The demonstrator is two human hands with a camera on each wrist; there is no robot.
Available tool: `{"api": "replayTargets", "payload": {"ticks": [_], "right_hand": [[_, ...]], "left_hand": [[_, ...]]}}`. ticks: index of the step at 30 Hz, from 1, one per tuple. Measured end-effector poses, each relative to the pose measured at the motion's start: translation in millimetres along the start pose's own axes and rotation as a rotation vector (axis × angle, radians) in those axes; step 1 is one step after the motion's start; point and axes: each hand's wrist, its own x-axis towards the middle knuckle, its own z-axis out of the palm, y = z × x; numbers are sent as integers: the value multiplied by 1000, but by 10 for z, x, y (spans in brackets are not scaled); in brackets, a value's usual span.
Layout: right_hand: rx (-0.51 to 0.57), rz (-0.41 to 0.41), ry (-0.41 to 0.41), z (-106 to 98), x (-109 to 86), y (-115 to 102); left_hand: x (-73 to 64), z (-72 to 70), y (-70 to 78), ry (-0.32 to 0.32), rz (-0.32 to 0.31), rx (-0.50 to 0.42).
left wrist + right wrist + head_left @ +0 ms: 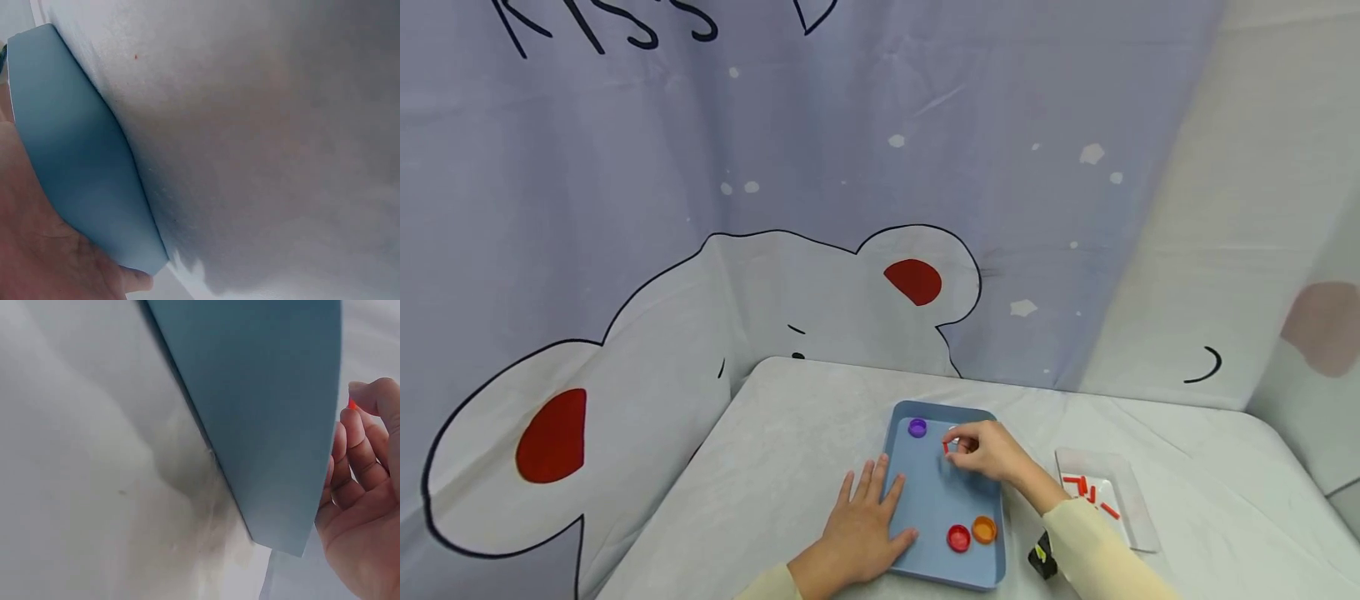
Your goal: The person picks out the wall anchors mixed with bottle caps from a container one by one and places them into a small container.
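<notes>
A blue tray (pixel 922 500) lies on the white-covered table. My left hand (pixel 865 525) rests with spread, straight fingers on its left edge; in the left wrist view, the palm lies along the tray's side wall (pixel 81 144). Over the tray's far right part, my right hand (pixel 988 450) pinches a small red stick (pixel 945 447) between thumb and fingertips. The red tip of the stick (pixel 352 404) also shows in the right wrist view. A purple round cap (pixel 917 427) sits in the far left corner, with a pale round piece partly hidden behind my right fingers.
A red cap (pixel 958 538) and an orange cap (pixel 985 529) sit side by side at the tray's near right. To the right stands a white box (pixel 1138 508) with several red sticks (pixel 1108 510). A small black object (pixel 1042 558) is beside my right sleeve.
</notes>
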Motion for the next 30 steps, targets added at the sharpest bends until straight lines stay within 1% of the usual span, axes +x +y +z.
{"api": "replayTargets", "payload": {"ticks": [4,9,12,15,19,25,27,30], "right_hand": [[64,19,25,-31,-106,-48],[141,43,43,-74,-242,-103],[179,57,50,-110,-322,-131],[191,75,60,-153,-387,-153],[222,89,75,-203,-465,-156],[293,126,97,-299,-566,-146],[312,143,108,-332,-605,-138],[314,174,114,-376,-666,-133]], "left_hand": [[14,1,-2,-2,-13,-12],[27,34,-17,2,-20,-29],[26,55,-27,18,-10,-36],[21,70,-30,42,5,-42],[17,86,-34,58,22,-51],[38,137,-61,94,37,-14],[45,136,-64,91,38,-12],[27,91,-54,72,36,-35]]}}
